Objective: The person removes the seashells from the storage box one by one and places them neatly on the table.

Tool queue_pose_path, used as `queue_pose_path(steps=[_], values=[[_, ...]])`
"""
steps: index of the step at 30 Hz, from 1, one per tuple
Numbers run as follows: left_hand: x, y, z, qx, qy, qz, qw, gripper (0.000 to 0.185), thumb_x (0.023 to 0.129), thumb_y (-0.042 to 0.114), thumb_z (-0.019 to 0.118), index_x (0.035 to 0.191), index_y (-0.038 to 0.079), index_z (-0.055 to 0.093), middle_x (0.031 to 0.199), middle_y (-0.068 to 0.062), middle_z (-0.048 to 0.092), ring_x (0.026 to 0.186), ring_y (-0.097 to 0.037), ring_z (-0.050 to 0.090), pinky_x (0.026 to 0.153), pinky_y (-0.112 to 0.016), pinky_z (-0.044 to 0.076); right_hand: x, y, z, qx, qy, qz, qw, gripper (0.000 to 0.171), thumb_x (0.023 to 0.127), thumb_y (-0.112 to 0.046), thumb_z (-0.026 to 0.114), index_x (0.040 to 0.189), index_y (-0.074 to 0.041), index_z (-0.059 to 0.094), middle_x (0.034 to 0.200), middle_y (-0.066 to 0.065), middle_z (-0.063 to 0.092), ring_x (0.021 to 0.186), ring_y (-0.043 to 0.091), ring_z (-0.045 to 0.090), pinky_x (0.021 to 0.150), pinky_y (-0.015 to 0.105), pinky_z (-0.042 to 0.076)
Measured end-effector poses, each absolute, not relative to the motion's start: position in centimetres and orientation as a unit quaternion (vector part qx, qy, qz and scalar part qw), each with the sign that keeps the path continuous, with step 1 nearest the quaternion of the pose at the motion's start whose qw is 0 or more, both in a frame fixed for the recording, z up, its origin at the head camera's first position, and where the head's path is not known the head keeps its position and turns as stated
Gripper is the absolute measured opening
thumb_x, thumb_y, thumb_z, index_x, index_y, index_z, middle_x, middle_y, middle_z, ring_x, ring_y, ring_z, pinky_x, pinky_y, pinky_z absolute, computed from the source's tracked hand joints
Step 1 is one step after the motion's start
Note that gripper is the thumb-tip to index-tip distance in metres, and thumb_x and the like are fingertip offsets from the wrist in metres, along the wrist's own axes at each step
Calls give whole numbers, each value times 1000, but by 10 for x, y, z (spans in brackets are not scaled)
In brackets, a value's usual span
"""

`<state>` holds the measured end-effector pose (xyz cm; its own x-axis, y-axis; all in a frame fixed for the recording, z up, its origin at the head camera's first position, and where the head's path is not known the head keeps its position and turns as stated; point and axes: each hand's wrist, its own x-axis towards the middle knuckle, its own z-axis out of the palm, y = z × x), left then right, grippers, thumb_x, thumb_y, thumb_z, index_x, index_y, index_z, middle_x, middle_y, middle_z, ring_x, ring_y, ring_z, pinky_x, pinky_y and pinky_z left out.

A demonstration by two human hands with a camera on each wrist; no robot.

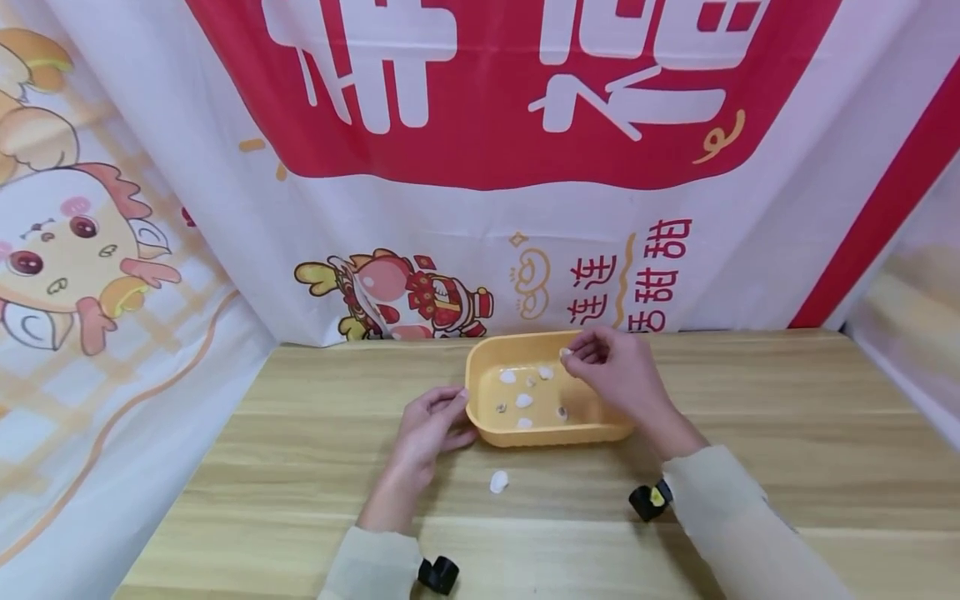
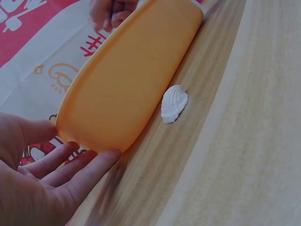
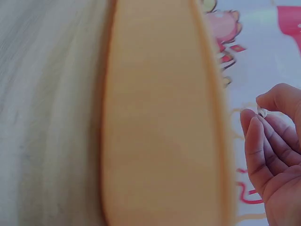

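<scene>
So the table (image 1: 750,417) is light wood with a big red and white banner (image 1: 487,125) hung behind it. Sitting near the back edge is a yellow tub (image 1: 551,435) with a handful of shells (image 1: 523,400) already lying in it. The left hand (image 1: 431,421) rests against the tub's left end, fingers pretty much straight and just touching the wall, not wrapped round anything; looks like it's only steadying the tub. The right hand (image 1: 618,371) hovers over the tub's back right corner, pinching a small shell (image 1: 567,353) between thumb and fingertips. One more white shell (image 1: 498,481) lies on the table just in front of the tub, close to the wall but I can't tell if it touches. My read: this is the drop-off bit of gathering shells into the tub. Next move would need the pinch released over the tub, then a careful fingertip pick on that flat loose shell.
</scene>
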<state>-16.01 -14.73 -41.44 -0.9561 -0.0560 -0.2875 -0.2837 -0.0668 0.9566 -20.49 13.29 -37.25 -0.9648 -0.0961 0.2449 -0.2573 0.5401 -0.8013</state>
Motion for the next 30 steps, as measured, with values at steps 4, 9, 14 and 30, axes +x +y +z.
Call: queue_pose_path(steps=[4,9,14,30], values=[[-161,-148,-413,-126,679,718,81,40,109,21,66,143,0,60,144,-26,66,128,-40,69,99,-45,67,-195,134,-362,108,-872,468,92,13,96,-19,81,104,-11,75,98,6,78,87,19,72,72,20,63],[-161,-149,-413,-122,679,719,80,40,109,21,66,143,0,60,145,-26,65,129,-40,69,99,-45,67,-180,137,-358,118,-870,472,84,12,96,-17,82,102,-11,75,96,6,78,85,19,71,70,20,63],[-160,-149,-413,-114,680,720,77,40,109,20,65,143,-1,60,145,-27,65,128,-40,70,100,-47,67,-163,141,-358,113,-858,497,64,13,96,-19,83,102,-11,75,94,6,78,84,20,72,69,22,64],[-163,-149,-415,-122,679,720,77,39,108,23,67,140,1,62,141,-24,67,120,-33,73,98,-45,68,-131,142,-377,81,-821,565,-27,24,91,-21,88,104,-7,74,93,6,78,85,17,73,73,25,66]])
